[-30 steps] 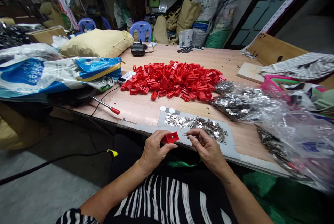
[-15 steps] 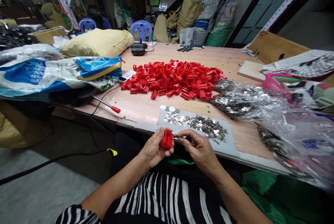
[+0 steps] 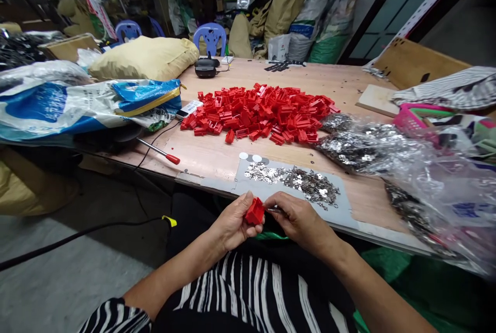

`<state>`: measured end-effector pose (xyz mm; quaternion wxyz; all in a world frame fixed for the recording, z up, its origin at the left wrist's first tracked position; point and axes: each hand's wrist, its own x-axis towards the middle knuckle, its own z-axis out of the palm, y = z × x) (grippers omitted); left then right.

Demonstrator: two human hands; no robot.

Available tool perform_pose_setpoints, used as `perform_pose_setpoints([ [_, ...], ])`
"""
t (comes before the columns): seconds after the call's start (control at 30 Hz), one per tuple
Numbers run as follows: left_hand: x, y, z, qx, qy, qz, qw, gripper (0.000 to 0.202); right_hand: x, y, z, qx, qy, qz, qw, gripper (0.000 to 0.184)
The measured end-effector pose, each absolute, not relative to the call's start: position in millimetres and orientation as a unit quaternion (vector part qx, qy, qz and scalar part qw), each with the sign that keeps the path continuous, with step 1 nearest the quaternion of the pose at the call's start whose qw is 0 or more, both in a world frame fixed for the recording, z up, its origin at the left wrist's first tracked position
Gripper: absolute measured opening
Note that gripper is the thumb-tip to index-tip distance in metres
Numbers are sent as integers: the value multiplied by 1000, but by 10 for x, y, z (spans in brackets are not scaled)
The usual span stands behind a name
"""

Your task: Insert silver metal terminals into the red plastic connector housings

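Note:
Near the table's front edge, my left hand (image 3: 234, 224) grips a small red plastic box (image 3: 254, 211) between thumb and fingers, its hollow side tilted up. My right hand (image 3: 296, 216) is closed right beside it, fingertips against the box's right side. A slim metal piece (image 3: 274, 210) shows between those fingers; most of it is hidden, so its kind is unclear. Just beyond the hands, small shiny metal pieces (image 3: 310, 185) lie spread on a grey mat (image 3: 343, 211). Farther back is a large heap of similar red plastic boxes (image 3: 263, 113).
Clear plastic bags of metal parts (image 3: 360, 141) lie at right, by a pink basket (image 3: 413, 118). A red-handled rod (image 3: 172, 159) juts over the left edge. Blue-and-white sacking (image 3: 89, 105) and a beige sack (image 3: 143, 59) crowd the left. A black cable (image 3: 96, 230) crosses below.
The red box has turned in my left hand and shifted slightly right. My right fingers have come up against its side. The small metal bit at their tips no longer shows.

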<state>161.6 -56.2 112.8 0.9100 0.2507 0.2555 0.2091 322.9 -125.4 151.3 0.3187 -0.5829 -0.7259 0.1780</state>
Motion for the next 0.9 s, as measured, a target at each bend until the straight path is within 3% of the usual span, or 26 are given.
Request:
perform_pose_setpoints([
  [0.47, 1634, -594, 1107, 272, 270, 167, 908, 48, 3205, -1191, 1592, -589, -735, 211, 261, 19],
  [0.73, 1633, -582, 1128, 239, 288, 204, 905, 48, 3350, -1203, 1597, -602, -612, 358, 368, 23],
  [0.9, 1644, -601, 1148, 266, 279, 184, 904, 46, 3329, -1188, 1433, -618, -572, 391, 372, 19],
])
